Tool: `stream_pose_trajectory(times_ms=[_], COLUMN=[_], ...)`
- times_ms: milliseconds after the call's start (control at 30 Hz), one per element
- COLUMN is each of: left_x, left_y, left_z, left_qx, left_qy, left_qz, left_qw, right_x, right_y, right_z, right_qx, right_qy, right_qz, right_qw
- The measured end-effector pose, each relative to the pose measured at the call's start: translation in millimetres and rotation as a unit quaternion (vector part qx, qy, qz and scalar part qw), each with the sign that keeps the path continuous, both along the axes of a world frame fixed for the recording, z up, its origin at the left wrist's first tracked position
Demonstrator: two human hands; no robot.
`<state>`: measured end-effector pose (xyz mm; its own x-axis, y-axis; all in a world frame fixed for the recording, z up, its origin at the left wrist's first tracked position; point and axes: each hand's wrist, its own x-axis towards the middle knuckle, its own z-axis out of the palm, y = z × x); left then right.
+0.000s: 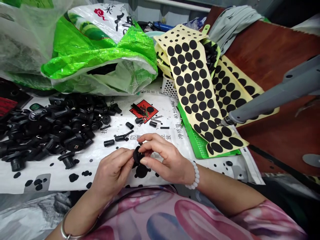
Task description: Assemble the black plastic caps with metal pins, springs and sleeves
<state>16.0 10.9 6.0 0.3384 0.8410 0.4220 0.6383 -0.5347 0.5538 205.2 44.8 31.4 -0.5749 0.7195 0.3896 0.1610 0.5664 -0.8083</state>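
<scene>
My left hand (113,171) and my right hand (163,158) meet over the white sheet (82,163) near its front edge. Both pinch one small round black plastic part (137,155) between fingers and thumbs. A flat black disc (141,171) lies just under the hands. To the left spreads a pile of black plastic parts (47,128). Short black tubes and springs (130,128) lie scattered just beyond my fingers. Yellow backing sheets covered with black round stickers (197,96) hang down on the right.
A green and white plastic bag (100,56) lies open behind the pile. A white basket (168,87) and a green tray (193,140) sit under the sticker sheets. A grey arm-like bar (275,96) crosses above the brown table (280,133) at right.
</scene>
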Motion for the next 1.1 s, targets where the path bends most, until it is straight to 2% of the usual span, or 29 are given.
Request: stream_pose_trajectory(times_ms=[67,267,367,433,500,567,733,833,900,1000,1100], left_x=[0.1,-1.6,-2.2,-2.0,-0.9,1.5,9.2,2.0,-12.9,-43.4,-66.9], left_y=[-0.6,-2.1,-3.9,-5.5,-6.7,-7.4,-6.7,1.5,14.2,42.3,71.0], left_z=[2.0,-1.0,-2.4,-1.8,-1.0,-0.9,-1.8,1.2,4.4,6.8,2.2], left_qx=[-0.009,0.020,0.018,0.009,-0.006,-0.023,-0.035,-0.006,0.052,0.100,0.102], left_qy=[0.007,0.023,0.019,0.008,-0.002,-0.003,0.023,0.050,0.104,0.255,0.358], left_qz=[-0.004,-0.012,-0.015,-0.018,-0.023,-0.030,-0.034,-0.001,0.064,0.157,0.180], left_qw=[1.000,0.999,1.000,1.000,1.000,0.999,0.999,0.999,0.991,0.949,0.910], right_x=[1.4,0.0,-1.2,-0.7,0.1,0.3,3.9,15.6,27.0,42.7,50.2], right_y=[-1.6,-7.0,-8.6,-8.5,-8.1,-7.9,-8.3,-5.0,-0.8,5.0,6.9], right_z=[0.7,-0.2,-2.6,-3.5,-4.2,-5.2,-10.7,-17.0,-23.3,-34.1,-42.2], right_qx=[0.023,0.093,0.077,0.027,-0.023,-0.042,-0.027,0.046,0.143,0.271,0.315], right_qy=[-0.005,-0.038,-0.018,0.015,0.040,0.039,0.019,-0.005,-0.065,-0.197,-0.295], right_qz=[0.022,0.022,0.027,0.033,0.018,-0.009,-0.019,-0.086,-0.161,-0.247,-0.263], right_qw=[0.999,0.995,0.996,0.999,0.999,0.998,0.999,0.995,0.974,0.909,0.863])
